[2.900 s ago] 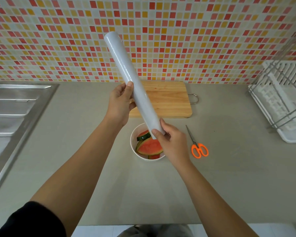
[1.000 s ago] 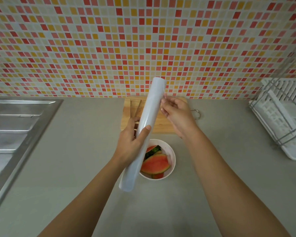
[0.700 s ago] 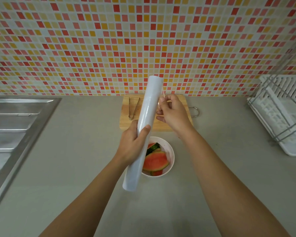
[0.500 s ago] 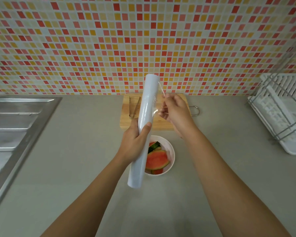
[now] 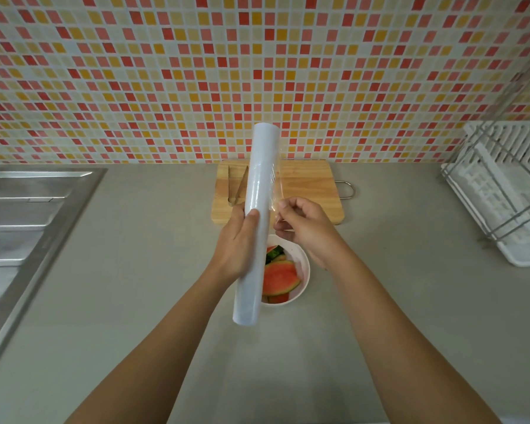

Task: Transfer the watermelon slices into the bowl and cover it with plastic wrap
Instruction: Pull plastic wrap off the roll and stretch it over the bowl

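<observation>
Two bare forearms reach forward over the grey bench (image 5: 135, 332). The near end of the plastic wrap roll (image 5: 256, 209) sits in front of the left rim of the white bowl (image 5: 305, 270); the roll is held clear of the bench and runs away from the person, its far end showing against the tiled wall (image 5: 257, 71).

The bowl stands on the bench between the two forearms. The watermelon slices (image 5: 277, 278) lie inside it, red flesh up, with green rind visible at the far side.

The left hand (image 5: 239, 243) grips the roll near mid-length, fingers wrapped behind it and the thumb laid across the front. The right hand (image 5: 303, 228) is just beside the roll on its right, fingers curled, pinching the loose edge of the clear film (image 5: 277, 185). A narrow strip of film is lifted off the roll between the hand and the roll's far end.

Beyond the hands, a wooden cutting board (image 5: 309, 191) lies against the wall, with metal tongs (image 5: 236, 186) on its left part. A steel sink drainer (image 5: 22, 224) occupies the left of the bench; a white dish rack (image 5: 508, 191) stands at the right.
</observation>
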A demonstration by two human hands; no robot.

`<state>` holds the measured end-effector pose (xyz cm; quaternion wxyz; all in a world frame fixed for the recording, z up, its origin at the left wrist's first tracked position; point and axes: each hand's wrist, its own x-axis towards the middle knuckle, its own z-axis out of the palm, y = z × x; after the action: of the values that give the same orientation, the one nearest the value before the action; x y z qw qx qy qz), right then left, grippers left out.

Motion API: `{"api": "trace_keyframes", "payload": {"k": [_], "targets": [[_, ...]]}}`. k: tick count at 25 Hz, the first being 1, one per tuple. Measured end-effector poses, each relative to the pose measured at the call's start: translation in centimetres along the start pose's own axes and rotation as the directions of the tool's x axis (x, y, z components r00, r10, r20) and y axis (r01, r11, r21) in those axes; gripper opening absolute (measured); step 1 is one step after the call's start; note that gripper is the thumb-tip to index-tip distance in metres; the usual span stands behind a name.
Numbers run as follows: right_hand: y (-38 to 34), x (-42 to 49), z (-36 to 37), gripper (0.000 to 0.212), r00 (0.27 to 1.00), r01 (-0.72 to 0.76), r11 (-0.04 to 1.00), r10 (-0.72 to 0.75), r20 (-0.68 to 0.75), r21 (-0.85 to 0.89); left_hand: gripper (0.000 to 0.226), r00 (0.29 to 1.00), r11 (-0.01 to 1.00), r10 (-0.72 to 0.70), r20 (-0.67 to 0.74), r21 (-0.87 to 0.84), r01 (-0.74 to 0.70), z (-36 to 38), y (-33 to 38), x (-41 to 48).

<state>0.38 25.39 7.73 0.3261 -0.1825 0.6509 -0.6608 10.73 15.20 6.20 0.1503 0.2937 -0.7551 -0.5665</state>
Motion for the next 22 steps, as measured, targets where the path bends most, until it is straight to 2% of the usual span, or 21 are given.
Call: {"api": "trace_keyframes", "payload": {"k": [2,5,8,13,16,19,22], "targets": [[0.1,-0.1,-0.2,0.008,1.000,-0.001,0.998,0.002,-0.020,0.069,0.028,1.000,1.000,0.015,-0.003,-0.018,-0.015,0.2,0.0,0.2],[0.8,-0.7,-0.3,0.004,1.000,0.009,0.998,-0.009,0.004,-0.062,0.030,1.000,0.999,0.028,0.009,-0.042,-0.028,0.2,0.1,0.4],[1.4,-1.1,-0.2,0.008,0.998,0.067,0.989,-0.068,-0.002,-0.132,0.029,0.998,0.998,0.045,0.039,-0.048,-0.044,0.2,0.1,0.4],[1.3,-1.2,0.0,0.014,0.999,0.041,0.991,-0.039,0.023,-0.125,0.020,0.996,0.995,0.079,0.032,-0.062,-0.077,0.1,0.0,0.4],[1.3,-1.3,-0.3,0.008,0.998,0.016,0.994,-0.010,0.060,-0.106,0.022,0.993,0.992,0.116,0.010,-0.058,-0.116,0.4,0.2,0.4],[1.5,-1.3,-0.7,0.003,0.996,0.054,0.970,-0.037,0.078,-0.237,0.024,0.990,0.987,0.140,0.011,-0.078,-0.139,0.6,0.3,0.5],[1.8,-1.3,-0.9,0.009,0.991,0.123,0.940,-0.102,0.082,-0.317,0.026,0.990,0.989,0.134,0.036,-0.060,-0.132,0.7,0.3,0.7]]}}
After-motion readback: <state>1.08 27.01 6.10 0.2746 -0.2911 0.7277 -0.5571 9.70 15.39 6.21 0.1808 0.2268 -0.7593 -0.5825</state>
